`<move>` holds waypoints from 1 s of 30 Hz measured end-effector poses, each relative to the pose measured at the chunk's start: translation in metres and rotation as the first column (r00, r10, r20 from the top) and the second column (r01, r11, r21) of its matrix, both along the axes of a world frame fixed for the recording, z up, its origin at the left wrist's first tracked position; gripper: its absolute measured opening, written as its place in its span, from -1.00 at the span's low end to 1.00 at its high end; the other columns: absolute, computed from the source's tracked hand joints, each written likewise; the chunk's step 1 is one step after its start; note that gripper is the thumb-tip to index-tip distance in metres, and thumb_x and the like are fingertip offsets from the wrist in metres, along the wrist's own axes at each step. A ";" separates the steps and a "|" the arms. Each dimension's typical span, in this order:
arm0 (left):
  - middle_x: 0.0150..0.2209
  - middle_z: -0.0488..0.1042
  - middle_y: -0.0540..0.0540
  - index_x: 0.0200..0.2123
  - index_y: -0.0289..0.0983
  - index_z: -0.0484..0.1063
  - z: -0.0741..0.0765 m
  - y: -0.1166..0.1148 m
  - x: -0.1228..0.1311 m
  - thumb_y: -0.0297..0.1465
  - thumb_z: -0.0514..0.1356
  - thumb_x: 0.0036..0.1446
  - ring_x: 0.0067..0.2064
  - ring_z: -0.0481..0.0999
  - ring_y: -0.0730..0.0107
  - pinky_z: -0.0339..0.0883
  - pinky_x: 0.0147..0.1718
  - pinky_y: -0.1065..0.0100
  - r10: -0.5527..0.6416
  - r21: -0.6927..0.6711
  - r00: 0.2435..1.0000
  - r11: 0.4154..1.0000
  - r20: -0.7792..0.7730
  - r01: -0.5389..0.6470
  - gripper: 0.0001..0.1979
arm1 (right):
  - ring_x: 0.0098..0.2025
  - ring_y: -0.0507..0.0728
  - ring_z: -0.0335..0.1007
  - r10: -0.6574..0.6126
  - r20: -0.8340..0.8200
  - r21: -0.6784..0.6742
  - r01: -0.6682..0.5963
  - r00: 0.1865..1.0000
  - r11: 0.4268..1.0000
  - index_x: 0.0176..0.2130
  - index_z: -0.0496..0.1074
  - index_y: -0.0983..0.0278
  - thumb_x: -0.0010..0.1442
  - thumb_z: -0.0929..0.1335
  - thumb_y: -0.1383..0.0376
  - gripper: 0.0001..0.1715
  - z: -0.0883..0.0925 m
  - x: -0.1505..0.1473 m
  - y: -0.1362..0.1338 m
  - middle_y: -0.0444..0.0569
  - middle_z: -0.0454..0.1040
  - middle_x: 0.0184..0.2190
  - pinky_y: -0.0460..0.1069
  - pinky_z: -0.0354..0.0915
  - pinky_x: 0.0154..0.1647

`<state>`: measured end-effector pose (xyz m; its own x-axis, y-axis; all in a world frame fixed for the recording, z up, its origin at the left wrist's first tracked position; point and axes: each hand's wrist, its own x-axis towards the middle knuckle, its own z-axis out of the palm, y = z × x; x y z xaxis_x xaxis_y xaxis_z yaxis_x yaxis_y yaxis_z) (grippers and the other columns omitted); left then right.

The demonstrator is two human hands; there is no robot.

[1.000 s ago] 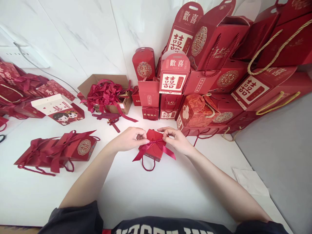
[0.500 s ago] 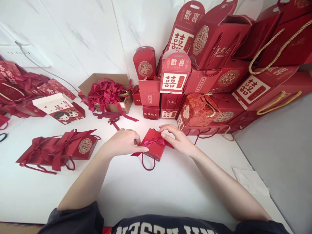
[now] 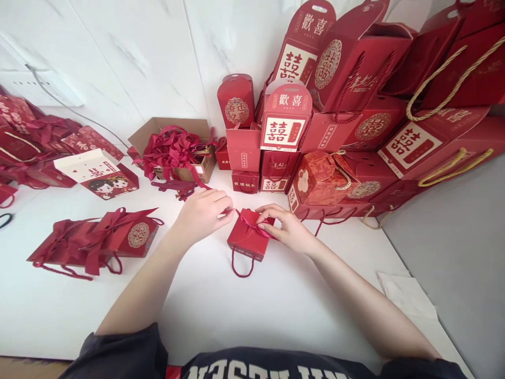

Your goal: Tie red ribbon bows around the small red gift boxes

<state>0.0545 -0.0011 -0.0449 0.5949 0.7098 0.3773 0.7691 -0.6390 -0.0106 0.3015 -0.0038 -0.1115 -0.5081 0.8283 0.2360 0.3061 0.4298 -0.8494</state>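
Note:
A small red gift box (image 3: pixel 246 241) lies on the white table in front of me, its dark red cord handle (image 3: pixel 242 275) looping toward me. Across its top runs a shiny red ribbon (image 3: pixel 249 222). My left hand (image 3: pixel 209 210), at the box's left, pinches one end of the ribbon and holds it taut, up and to the left. Over the box's right side, my right hand (image 3: pixel 286 226) has thumb and fingers closed on the ribbon near its middle. Those fingers partly hide the knot.
Red boxes (image 3: pixel 284 126) are stacked at the back right. Behind my left hand stands a cardboard box (image 3: pixel 203 129) full of ribbons. Ribbon-tied boxes (image 3: pixel 138 234) lie at left, near an open-topped printed box (image 3: pixel 114 181). White paper (image 3: pixel 406 295) rests at right.
My left hand has moved up and away from the box's left edge, pulling a ribbon end. My right hand has closed on the ribbon nearer the middle. The bow looks narrower.

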 end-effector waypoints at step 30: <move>-0.46 0.45 0.04 -0.32 -0.19 0.47 0.012 -0.002 -0.011 -0.27 0.17 0.15 -0.45 0.38 0.42 0.13 -0.46 0.41 -0.017 -0.500 0.999 0.866 -0.046 -0.009 -0.85 | -0.05 0.14 0.40 -0.148 -0.199 0.002 0.152 0.969 0.988 -0.29 0.43 0.20 0.26 0.34 0.26 -0.92 -0.002 -0.018 -0.012 -0.05 0.49 -0.19 0.07 0.25 0.06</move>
